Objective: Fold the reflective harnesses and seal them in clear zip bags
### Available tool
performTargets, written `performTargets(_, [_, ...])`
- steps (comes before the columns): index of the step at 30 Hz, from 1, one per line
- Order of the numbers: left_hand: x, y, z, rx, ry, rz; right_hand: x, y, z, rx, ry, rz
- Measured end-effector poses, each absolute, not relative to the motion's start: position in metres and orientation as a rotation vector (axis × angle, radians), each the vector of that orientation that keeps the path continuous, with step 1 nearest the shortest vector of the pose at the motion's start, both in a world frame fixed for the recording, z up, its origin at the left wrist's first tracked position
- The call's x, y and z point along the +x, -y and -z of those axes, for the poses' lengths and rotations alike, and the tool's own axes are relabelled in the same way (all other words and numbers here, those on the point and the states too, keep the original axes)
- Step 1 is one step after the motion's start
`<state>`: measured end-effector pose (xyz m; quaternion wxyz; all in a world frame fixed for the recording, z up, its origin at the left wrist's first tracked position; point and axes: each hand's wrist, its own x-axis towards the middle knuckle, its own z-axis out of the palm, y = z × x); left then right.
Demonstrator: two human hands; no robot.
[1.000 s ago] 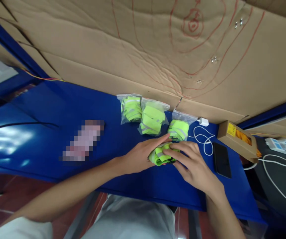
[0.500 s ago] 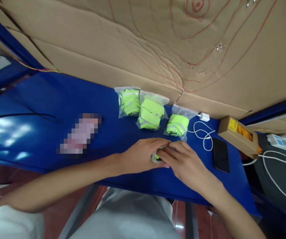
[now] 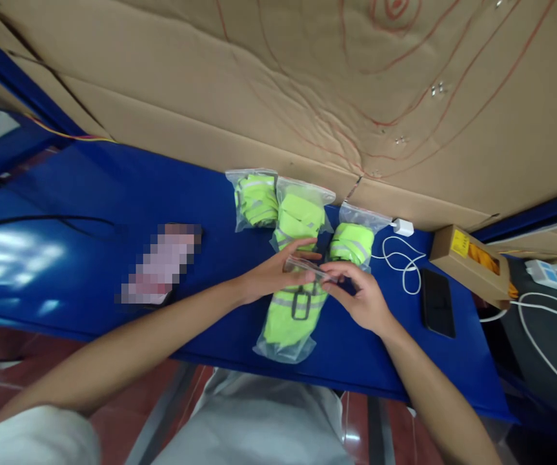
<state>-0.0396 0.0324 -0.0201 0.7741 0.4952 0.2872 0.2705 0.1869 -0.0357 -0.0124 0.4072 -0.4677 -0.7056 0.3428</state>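
Observation:
A clear zip bag point(image 3: 290, 323) hangs in front of me at the table's near side, its top edge up between my hands. Inside it is a folded neon-yellow reflective strap or vest with a grey stripe and a black buckle. My left hand point(image 3: 283, 268) grips the left part of the bag's top edge, thumb against it and some fingers stretched out. My right hand point(image 3: 355, 287) pinches the right end of that edge. Just beyond are similar filled bags: a left bag point(image 3: 256, 200), a middle bag point(image 3: 300, 216) and a right bag point(image 3: 352, 242).
On the blue table point(image 3: 162, 187), a white charger point(image 3: 403, 227) with its cable, a black phone point(image 3: 437, 303) and a cardboard box point(image 3: 472, 265) lie to the right. A blurred-out pinkish item point(image 3: 162, 265) lies left. Behind stands a cardboard wall point(image 3: 186, 97).
The bag, earlier bunched between my hands, now hangs open to view with its buckle showing. My hands have moved up to its top edge, and the view has shifted slightly.

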Motion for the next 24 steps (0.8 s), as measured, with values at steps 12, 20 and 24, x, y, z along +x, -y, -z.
performTargets(12, [-0.036, -0.016, 0.023, 0.963, -0.411, -0.555, 0.170, 0.047, 0.029, -1.041, 1.732, -1.583])
performTargets(20, [-0.042, -0.026, 0.018, 0.939, -0.709, -0.477, 0.186, 0.040, 0.026, -1.240, 1.315, -1.250])
performTargets(24, [-0.043, -0.026, 0.016, 0.958, -0.701, -0.573, 0.197, 0.033, 0.017, -1.244, 1.619, -0.843])
